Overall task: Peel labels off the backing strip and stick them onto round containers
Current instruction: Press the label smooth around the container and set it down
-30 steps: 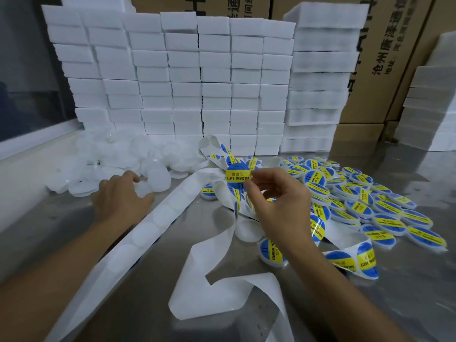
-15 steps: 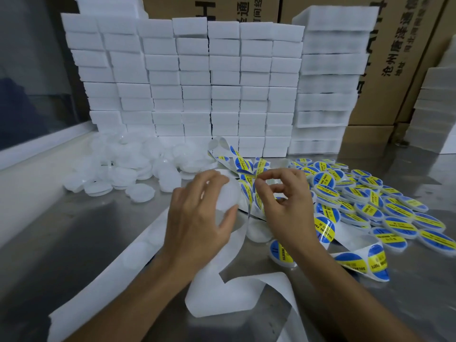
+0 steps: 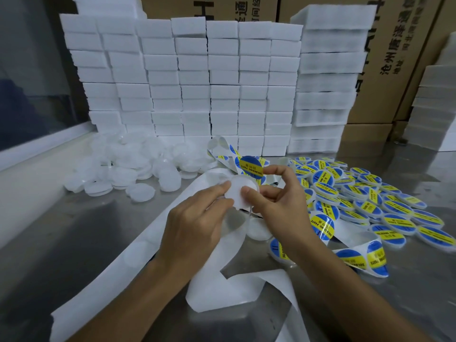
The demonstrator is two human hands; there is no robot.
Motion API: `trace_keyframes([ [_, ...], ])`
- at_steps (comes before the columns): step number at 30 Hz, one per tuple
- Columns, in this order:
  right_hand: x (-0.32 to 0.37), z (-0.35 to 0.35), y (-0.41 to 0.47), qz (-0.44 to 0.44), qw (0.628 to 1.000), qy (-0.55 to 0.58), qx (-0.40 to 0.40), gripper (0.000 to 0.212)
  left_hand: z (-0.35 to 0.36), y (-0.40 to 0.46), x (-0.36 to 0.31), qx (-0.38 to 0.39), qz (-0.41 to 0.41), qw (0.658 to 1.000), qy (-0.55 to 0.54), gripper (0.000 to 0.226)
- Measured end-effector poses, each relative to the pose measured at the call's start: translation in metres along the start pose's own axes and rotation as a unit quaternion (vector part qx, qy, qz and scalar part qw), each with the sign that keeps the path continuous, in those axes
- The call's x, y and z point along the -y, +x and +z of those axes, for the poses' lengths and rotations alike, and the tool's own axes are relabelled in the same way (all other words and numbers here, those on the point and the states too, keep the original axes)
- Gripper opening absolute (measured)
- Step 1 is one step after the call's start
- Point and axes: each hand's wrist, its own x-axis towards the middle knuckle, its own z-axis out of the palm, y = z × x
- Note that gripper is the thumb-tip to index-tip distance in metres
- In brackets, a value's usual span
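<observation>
My left hand [image 3: 197, 219] holds a white round container [image 3: 238, 191] above the table, fingers curled round its edge. My right hand [image 3: 276, 196] pinches a round blue-and-yellow label [image 3: 250, 166] between thumb and forefinger, held just above the container; its lower fingers touch the container's right side. The white backing strip [image 3: 232, 285] curls across the table under both hands, with more labels on it at the right [image 3: 352, 261]. A pile of plain white containers [image 3: 133, 166] lies at the left. Labelled containers [image 3: 385, 211] are heaped at the right.
Stacks of white foam blocks [image 3: 197, 85] form a wall at the back of the steel table [image 3: 74, 238]. Cardboard boxes [image 3: 394, 58] stand behind them. More white blocks [image 3: 434, 114] sit at the far right. A window ledge [image 3: 29, 174] runs along the left.
My left hand took a plain container from the left pile and brought it to the middle. My right hand peeled a label free and now holds it above that container.
</observation>
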Motion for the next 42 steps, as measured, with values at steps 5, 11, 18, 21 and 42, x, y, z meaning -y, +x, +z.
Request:
trace_keyframes([
  [5,-0.001,-0.001,0.003,0.046,0.998,0.028,-0.016,0.033,0.004,-0.001,0.003,-0.002,0.039,0.999,0.02,0.017],
  [11,0.003,0.001,0.004,0.092,0.993,0.071,-0.01,0.021,0.006,-0.001,0.004,-0.037,0.024,0.999,-0.003,0.015],
  [18,0.005,-0.013,0.01,0.063,0.992,-0.003,-0.107,0.008,0.01,0.002,-0.003,-0.082,-0.496,0.748,-0.432,0.016],
  [21,0.006,-0.016,0.012,0.097,0.993,0.015,-0.063,0.006,0.007,0.001,0.0,-0.08,-0.574,0.621,-0.527,0.015],
  [42,0.003,-0.007,0.005,0.084,0.995,-0.032,0.033,0.008,0.004,0.003,-0.001,-0.059,-0.595,0.533,-0.599,0.04],
])
